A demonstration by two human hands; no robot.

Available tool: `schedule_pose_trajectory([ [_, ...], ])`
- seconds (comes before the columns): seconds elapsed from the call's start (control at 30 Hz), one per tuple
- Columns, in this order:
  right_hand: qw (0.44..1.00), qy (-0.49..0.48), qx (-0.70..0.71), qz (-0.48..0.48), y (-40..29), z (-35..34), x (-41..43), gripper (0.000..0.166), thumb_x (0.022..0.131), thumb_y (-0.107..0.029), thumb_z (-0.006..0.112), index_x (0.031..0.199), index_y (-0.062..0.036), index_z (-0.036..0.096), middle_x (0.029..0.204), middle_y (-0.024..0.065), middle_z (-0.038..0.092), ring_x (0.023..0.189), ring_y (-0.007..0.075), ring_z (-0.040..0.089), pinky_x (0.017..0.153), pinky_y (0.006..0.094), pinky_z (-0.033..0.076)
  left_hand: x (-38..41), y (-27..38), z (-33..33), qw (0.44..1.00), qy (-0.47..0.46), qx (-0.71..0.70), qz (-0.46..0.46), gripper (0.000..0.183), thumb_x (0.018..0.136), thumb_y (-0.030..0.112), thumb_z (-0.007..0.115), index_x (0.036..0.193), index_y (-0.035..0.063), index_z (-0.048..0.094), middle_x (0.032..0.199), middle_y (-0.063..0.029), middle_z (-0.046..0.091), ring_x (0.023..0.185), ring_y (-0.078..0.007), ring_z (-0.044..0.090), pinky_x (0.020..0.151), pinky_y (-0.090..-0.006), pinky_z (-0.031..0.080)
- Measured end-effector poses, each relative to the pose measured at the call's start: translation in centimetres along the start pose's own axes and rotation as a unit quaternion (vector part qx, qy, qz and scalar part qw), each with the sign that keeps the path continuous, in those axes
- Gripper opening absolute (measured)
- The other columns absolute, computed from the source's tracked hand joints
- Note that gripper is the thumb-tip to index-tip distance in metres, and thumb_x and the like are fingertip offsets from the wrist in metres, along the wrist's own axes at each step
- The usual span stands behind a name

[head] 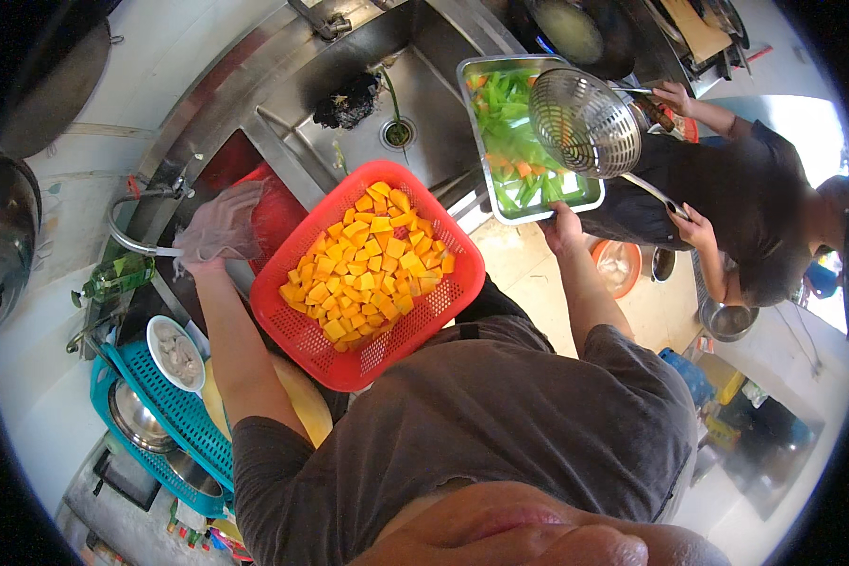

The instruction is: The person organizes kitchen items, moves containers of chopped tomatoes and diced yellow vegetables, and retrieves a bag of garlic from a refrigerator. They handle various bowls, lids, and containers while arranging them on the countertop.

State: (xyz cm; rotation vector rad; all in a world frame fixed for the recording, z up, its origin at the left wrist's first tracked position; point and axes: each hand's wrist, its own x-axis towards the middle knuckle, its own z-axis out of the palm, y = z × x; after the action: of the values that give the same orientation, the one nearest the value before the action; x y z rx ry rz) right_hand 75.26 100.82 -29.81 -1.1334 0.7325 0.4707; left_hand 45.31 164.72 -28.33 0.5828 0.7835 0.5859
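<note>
My left hand, in a translucent, blurred plastic covering, is beside the curved tap spout and over a red basin; whether it grips anything is unclear. With its fingers at the near rim, my right hand holds a rectangular metal tray of green vegetable slices and orange pieces. A perforated metal strainer ladle overlaps the tray, its handle in a co-worker's hand. Between my arms, a red plastic basket holds orange pumpkin-like chunks.
Ahead is a steel sink with dark scraps and a green stalk near its drain. A co-worker stands at the right, by a wok. A teal rack with bowls stands at the left. An orange basin is on the floor.
</note>
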Motion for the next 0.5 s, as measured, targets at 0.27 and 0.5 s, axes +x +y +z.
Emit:
schedule_pose_trajectory([
  [0.27, 0.992, -0.026, -0.115, 0.034, -1.6, 4.1, -0.1, 0.030, 0.083, -0.006, 0.050, 0.111, 0.0062, 0.049, 0.102, 0.0155, 0.058, 0.086, 0.0290, 0.062, 0.079, 0.0457, 0.055, -0.1, 0.4, -1.8, 0.994, 0.038, -0.078, 0.059, 0.048, 0.087, 0.034, 0.042, 0.121, 0.0014, 0.052, 0.123, -0.0153, 0.054, 0.111, -0.0302, 0.053, 0.101, -0.0454, 0.040],
  [0.5, 0.966, -0.074, -0.215, 0.120, 3.1, 13.5, 6.7, 0.016, 0.082, -0.004, 0.055, 0.098, 0.0008, 0.053, 0.086, 0.0130, 0.056, 0.078, 0.0276, 0.059, 0.067, 0.0463, 0.056, -1.4, 1.1, -2.0, 0.983, 0.080, -0.132, 0.098, 0.048, 0.088, 0.040, 0.041, 0.119, 0.0046, 0.053, 0.123, -0.0138, 0.054, 0.111, -0.0324, 0.053, 0.101, -0.0491, 0.040],
])
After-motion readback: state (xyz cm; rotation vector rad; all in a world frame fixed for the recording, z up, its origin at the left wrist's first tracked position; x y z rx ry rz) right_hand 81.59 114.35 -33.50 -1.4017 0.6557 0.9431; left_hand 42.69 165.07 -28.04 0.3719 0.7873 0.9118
